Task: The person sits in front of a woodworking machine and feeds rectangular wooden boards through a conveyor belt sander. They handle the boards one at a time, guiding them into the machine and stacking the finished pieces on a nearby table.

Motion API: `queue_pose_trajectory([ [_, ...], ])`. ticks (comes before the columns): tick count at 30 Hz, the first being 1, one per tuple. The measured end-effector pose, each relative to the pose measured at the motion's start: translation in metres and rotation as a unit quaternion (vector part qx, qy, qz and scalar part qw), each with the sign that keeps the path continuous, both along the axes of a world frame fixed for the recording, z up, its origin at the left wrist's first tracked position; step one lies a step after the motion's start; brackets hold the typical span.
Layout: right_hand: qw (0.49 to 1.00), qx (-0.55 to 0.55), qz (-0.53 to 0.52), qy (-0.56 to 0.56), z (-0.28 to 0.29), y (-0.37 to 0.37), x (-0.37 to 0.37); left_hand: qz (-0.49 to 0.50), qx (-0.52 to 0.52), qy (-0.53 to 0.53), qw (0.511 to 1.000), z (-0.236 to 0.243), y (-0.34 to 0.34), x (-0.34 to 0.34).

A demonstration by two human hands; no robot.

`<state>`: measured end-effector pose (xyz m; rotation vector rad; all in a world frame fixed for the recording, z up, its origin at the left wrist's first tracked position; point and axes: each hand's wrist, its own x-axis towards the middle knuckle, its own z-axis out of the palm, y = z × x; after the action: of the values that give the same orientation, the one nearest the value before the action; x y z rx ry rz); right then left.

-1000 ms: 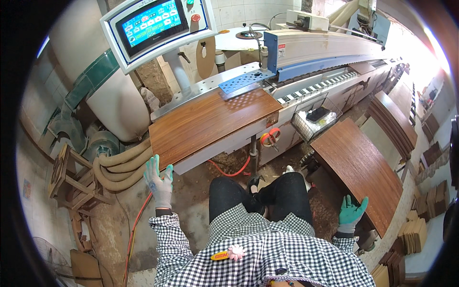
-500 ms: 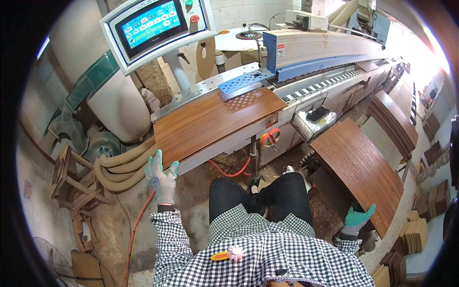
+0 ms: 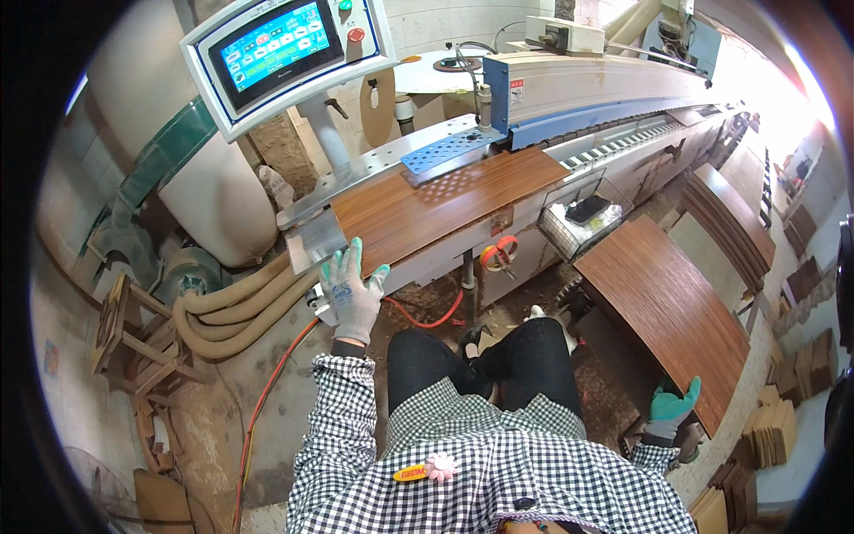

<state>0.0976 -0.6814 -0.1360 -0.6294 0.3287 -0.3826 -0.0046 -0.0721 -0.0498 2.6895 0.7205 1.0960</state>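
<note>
- In the head view, the first board [image 3: 445, 209] is laid on the bench [image 3: 313, 242], its far edge partly covered by the blue plate [image 3: 447, 153] and its leading end brought up to the track [image 3: 614, 149].
- The feeding of this board seems begun but not finished: most of its length is left out on the bench, short of the machine [image 3: 614, 93].
- The second board [image 3: 663, 316], laid beside the bench, appears not to have been fed yet, and more boards are stacked [image 3: 729, 227] beyond it.
- The left hand [image 3: 354, 298] is held open, fingers spread, against the first board's trailing corner; nothing is grasped.
- The right hand [image 3: 673, 408] is set at the second board's near edge, thumb uppermost; its fingers are partly hidden, so whether the edge is gripped cannot be told.
- Compared with a second ago, the first board has been shifted toward the machine, bare metal has been uncovered behind it, and the left hand has been carried along; the second board has hardly been moved.
</note>
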Motion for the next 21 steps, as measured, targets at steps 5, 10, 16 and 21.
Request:
queue_pose_trajectory([
  [5, 0.995, 0.014, 0.067, -0.072, -0.007, -0.016, -0.001, -0.071, -0.029, 0.010, 0.997, -0.002, -0.005, 0.006],
  [10, 0.958, -0.251, 0.065, -0.121, -0.019, 0.000, -0.002, -0.133, -0.066, -0.007, 0.989, 0.003, -0.033, -0.017],
  [16, 0.958, -0.048, 0.257, -0.121, 0.025, 0.096, 0.010, -0.178, -0.026, 0.018, 0.984, 0.016, -0.069, -0.056],
  [21, 0.869, -0.143, 0.404, -0.248, 0.029, 0.196, 0.020, -0.126, 0.016, 0.069, 0.989, 0.017, -0.075, -0.097],
])
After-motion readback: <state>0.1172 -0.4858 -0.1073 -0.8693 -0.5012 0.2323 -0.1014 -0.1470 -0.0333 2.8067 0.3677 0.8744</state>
